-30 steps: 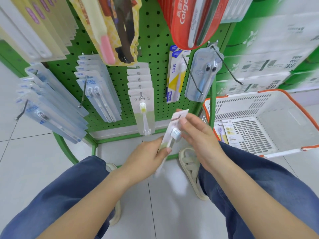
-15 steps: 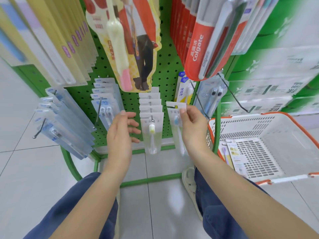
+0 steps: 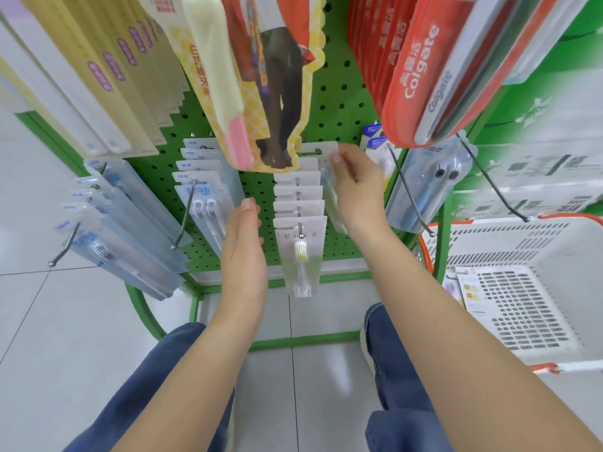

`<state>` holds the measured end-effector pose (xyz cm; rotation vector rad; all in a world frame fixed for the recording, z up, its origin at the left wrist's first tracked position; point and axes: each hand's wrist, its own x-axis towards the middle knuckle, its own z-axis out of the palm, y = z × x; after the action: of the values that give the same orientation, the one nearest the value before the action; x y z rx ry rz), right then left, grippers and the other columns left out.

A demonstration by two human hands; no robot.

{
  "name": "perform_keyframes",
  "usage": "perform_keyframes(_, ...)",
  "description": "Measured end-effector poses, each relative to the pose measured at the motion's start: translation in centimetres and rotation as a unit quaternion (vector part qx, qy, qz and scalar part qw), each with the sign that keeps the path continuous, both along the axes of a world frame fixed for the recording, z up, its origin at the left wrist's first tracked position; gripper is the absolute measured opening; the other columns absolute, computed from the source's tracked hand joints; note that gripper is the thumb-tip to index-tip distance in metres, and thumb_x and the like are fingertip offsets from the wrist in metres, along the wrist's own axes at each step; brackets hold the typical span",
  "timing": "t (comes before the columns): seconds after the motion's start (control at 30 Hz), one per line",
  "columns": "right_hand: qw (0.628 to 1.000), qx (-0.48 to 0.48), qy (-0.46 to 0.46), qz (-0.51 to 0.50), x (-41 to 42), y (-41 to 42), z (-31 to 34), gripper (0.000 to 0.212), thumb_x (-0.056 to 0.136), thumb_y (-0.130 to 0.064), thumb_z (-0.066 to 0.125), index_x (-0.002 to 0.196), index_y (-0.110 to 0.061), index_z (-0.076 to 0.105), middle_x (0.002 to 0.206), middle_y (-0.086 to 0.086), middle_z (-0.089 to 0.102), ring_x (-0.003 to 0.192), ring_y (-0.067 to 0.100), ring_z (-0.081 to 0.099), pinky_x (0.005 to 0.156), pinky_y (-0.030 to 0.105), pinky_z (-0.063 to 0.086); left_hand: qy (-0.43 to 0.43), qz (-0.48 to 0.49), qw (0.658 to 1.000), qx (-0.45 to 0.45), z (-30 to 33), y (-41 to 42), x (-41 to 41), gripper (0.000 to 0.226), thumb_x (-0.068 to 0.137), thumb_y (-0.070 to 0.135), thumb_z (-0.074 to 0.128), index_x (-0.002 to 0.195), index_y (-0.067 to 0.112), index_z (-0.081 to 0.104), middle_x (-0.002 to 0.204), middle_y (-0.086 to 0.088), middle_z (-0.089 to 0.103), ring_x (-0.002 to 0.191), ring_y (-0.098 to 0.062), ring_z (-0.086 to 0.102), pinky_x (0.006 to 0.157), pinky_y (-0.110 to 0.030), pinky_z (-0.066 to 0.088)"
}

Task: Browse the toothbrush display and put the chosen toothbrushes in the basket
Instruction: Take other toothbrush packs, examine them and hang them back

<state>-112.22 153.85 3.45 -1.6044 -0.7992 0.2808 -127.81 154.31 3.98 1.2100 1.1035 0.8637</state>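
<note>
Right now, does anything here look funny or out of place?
Yes. One toothbrush pack is off its hook, pinched by the right hand above the hanging stack. Otherwise nothing stands out.

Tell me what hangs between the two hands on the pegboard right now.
In the head view, a row of white-carded toothbrush packs on one hook hangs between the left hand and the right hand.
</note>
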Motion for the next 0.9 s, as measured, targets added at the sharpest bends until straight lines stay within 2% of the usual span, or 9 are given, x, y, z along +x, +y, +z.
perform_keyframes(0.1, 0.999, 0.016, 0.037, 0.028, 0.3, 0.4, 0.5, 0.021, 0.101, -0.010, 0.044, 0.105, -0.011, 0.065, 0.094, 0.002, 0.067, 0.091, 0.016, 0.059, 0.083, 0.023, 0.046, 0.009, -0.010, 1.000, -0.003, -0.6, -0.1, 0.0, 0.045, 0.103, 0.046, 0.031, 0.141, 0.029, 0.046, 0.142, 0.011, 0.050, 0.132, -0.006, 0.044, 0.117, -0.038, 0.029)
perform_keyframes(0.2, 0.995, 0.015, 0.066, 0.068, 0.0, 0.6, 0.9, 0.022, 0.101, -0.008, 0.045, 0.107, -0.011, 0.065, 0.094, -0.006, 0.065, 0.089, 0.006, 0.058, 0.081, 0.012, 0.044, 0.011, -0.004, 1.000, -0.009, -0.5, -0.2, 0.0, 0.045, 0.104, 0.045, 0.029, 0.141, 0.029, 0.048, 0.140, 0.011, 0.052, 0.129, -0.005, 0.046, 0.116, -0.037, 0.031)
perform_keyframes(0.37, 0.986, 0.016, 0.129, 0.108, -0.3, 1.0, 0.7, 0.027, 0.099, -0.002, 0.046, 0.108, -0.016, 0.068, 0.090, -0.014, 0.067, 0.079, -0.011, 0.060, 0.075, 0.007, 0.048, -0.002, 0.013, 1.000, -0.014, 0.0, 0.0, -0.2, 0.044, 0.105, 0.044, 0.028, 0.141, 0.026, 0.046, 0.135, 0.012, 0.053, 0.125, -0.004, 0.049, 0.115, -0.031, 0.033)
perform_keyframes(0.53, 0.981, 0.017, 0.158, 0.110, -0.2, 0.9, 0.6, 0.030, 0.097, 0.001, 0.047, 0.116, -0.009, 0.068, 0.099, -0.006, 0.069, 0.083, -0.008, 0.063, 0.072, 0.005, 0.047, -0.004, 0.010, 1.000, -0.006, -0.2, 0.0, -0.2, 0.044, 0.105, 0.044, 0.028, 0.141, 0.026, 0.045, 0.132, 0.013, 0.053, 0.124, -0.004, 0.049, 0.112, -0.028, 0.034)
perform_keyframes(0.63, 0.985, -0.033, 0.139, 0.092, 0.1, 0.6, 0.1, 0.033, 0.098, -0.003, 0.045, 0.126, -0.010, 0.062, 0.125, 0.001, 0.064, 0.111, 0.008, 0.058, 0.091, 0.011, 0.045, -0.022, 0.020, 1.000, 0.006, -0.1, 0.0, -0.2, 0.033, 0.105, 0.038, 0.031, 0.128, 0.028, 0.052, 0.127, 0.012, 0.058, 0.119, -0.003, 0.053, 0.109, -0.027, 0.037)
perform_keyframes(0.7, 0.988, -0.071, 0.117, 0.071, 0.4, -0.3, -0.5, 0.034, 0.100, -0.006, 0.045, 0.130, -0.011, 0.059, 0.132, 0.004, 0.060, 0.123, 0.016, 0.053, 0.105, 0.025, 0.039, -0.034, 0.039, 0.997, 0.048, 0.2, -0.4, -0.2, 0.024, 0.104, 0.028, 0.037, 0.113, 0.027, 0.060, 0.117, 0.013, 0.063, 0.110, 0.002, 0.057, 0.103, -0.022, 0.042)
perform_keyframes(0.73, 0.988, -0.092, 0.109, 0.063, 0.5, -1.0, -0.8, 0.033, 0.100, -0.007, 0.045, 0.130, -0.011, 0.058, 0.131, 0.005, 0.061, 0.124, 0.018, 0.053, 0.106, 0.028, 0.038, -0.034, 0.045, 0.995, 0.088, 0.3, -0.8, -0.3, 0.022, 0.103, 0.022, 0.041, 0.107, 0.026, 0.062, 0.110, 0.015, 0.065, 0.104, 0.005, 0.058, 0.097, -0.018, 0.043)
perform_keyframes(0.8, 0.985, -0.142, 0.081, 0.056, 0.8, -2.8, -1.3, 0.031, 0.100, -0.012, 0.046, 0.128, -0.012, 0.060, 0.126, 0.007, 0.063, 0.119, 0.020, 0.056, 0.102, 0.029, 0.041, -0.023, 0.043, 0.983, 0.179, 0.2, -1.7, -0.6, 0.017, 0.099, 0.014, 0.048, 0.101, 0.021, 0.063, 0.099, 0.017, 0.064, 0.094, 0.009, 0.057, 0.084, -0.009, 0.041)
perform_keyframes(0.9, 0.975, -0.218, 0.020, 0.042, 1.7, -5.8, -1.7, 0.029, 0.100, -0.022, 0.048, 0.124, -0.017, 0.062, 0.115, 0.003, 0.066, 0.107, 0.019, 0.059, 0.089, 0.028, 0.042, 0.029, 0.020, 0.946, 0.324, -0.4, -2.6, -1.1, 0.018, 0.094, 0.016, 0.049, 0.107, 0.022, 0.059, 0.104, 0.020, 0.057, 0.102, 0.003, 0.051, 0.090, -0.014, 0.038)
